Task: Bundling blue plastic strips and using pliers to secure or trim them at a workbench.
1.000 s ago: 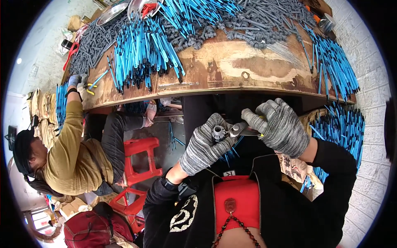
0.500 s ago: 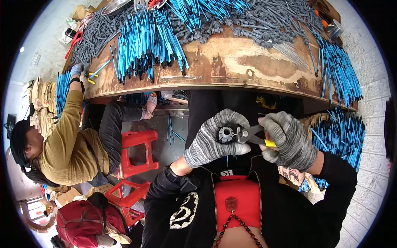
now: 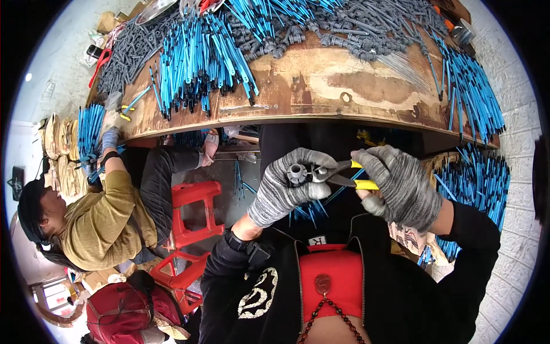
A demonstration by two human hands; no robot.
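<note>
In its striped grey glove, my left hand (image 3: 293, 186) grips a grey plastic fitting (image 3: 297, 174) whose round toothed end faces up. My right hand (image 3: 404, 186), gloved the same way, is closed around yellow-handled pliers (image 3: 366, 184). The handles stand spread apart, and the jaws meet the fitting beside my left thumb. My fingers partly hide the jaws and the fitting's body. Below my left hand, the ends of several blue rods (image 3: 309, 213) show over my lap.
Blue black-tipped rods (image 3: 203, 63) and grey plastic parts (image 3: 366, 34) are heaped on the wooden table (image 3: 286, 94). More rods (image 3: 472, 178) stand at right. At left a co-worker (image 3: 109, 223) sits near red stools (image 3: 197, 212); a red backpack (image 3: 129, 309) lies below.
Both my hands have shifted slightly, the left one to the left. The pliers' handles have spread wider. The co-worker's gloved hand has drawn back from the table top toward the rods at the left.
</note>
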